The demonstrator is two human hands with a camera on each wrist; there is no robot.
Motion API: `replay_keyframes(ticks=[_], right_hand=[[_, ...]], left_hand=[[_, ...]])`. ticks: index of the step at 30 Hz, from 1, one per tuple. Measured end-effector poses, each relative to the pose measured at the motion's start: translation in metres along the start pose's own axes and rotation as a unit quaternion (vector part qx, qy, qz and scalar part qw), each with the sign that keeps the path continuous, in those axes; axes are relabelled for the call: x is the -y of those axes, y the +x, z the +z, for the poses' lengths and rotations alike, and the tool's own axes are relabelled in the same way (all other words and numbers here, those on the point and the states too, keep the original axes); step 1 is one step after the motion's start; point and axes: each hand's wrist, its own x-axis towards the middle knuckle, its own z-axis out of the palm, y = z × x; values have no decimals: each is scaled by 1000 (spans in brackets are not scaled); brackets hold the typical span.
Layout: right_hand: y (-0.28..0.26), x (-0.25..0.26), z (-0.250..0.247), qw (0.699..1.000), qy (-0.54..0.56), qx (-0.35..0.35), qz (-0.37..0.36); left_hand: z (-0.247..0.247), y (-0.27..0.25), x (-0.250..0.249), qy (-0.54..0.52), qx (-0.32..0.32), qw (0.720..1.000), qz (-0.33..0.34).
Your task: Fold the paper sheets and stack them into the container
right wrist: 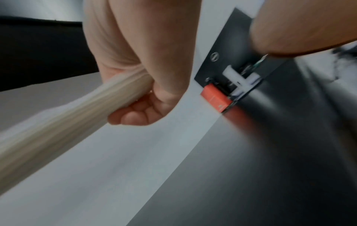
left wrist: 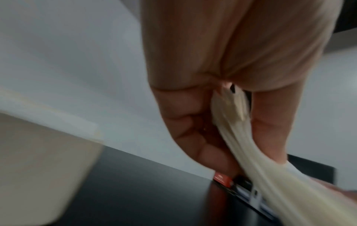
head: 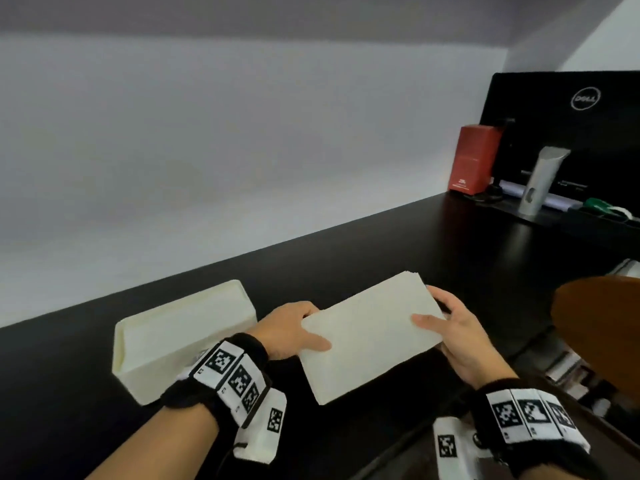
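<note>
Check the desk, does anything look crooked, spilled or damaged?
Nothing stands out. The paper stack is held level between left hand and right hand, edges aligned; the container sits upright, undamaged.

Cream-white paper stack (head: 370, 337), faintly streaked along its layered edge. Cream-white container (head: 183, 336) too, a shade paler on its rim. Glossy black worktop (head: 398, 244), catching a dull red reflection under the red box (head: 472, 159), which bore small pale lettering low down. Black monitor back (head: 568, 112) with a silver ringed logo; silver-grey stand (head: 540, 181). Something green and white (head: 604, 207) at the far right. Brown, woody-toned rounded surface (head: 599, 320) on the right edge. Black wristbands (head: 225, 382) carrying white panels printed with black square code patterns. Pale grey-white wall (head: 207, 150).
</note>
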Motion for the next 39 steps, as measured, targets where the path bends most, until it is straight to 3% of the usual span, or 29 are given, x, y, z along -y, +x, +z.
replay_keyframes(ticks=[3, 7, 11, 16, 19, 22, 28, 33, 37, 39], right_hand=[[7, 0, 55, 999, -31, 36, -23], [20, 1, 132, 987, -109, 106, -49], [40, 5, 198, 960, -226, 125, -108], [61, -2, 255, 891, -408, 143, -141], [67, -14, 272, 843, -495, 147, -151], [69, -28, 280, 824, -526, 139, -156], [76, -46, 277, 779, -592, 133, -158], [77, -53, 282, 705, -669, 114, -208], [79, -57, 283, 676, -698, 92, -217], [80, -58, 281, 682, -698, 92, -195]], left_hand=[[-36, -18, 35, -129, -89, 987, -46], [-78, -34, 85, -260, -227, 934, -94], [-111, -38, 128, -243, -340, 901, -114], [-130, -40, 159, -150, -415, 885, -146], [-131, -38, 175, -99, -429, 880, -176], [-128, -34, 189, -65, -433, 877, -196], [-116, -25, 199, 15, -383, 898, -214], [-108, -18, 201, 43, -355, 902, -241], [-99, -17, 194, 166, -328, 890, -270], [-96, -18, 186, 194, -307, 890, -275]])
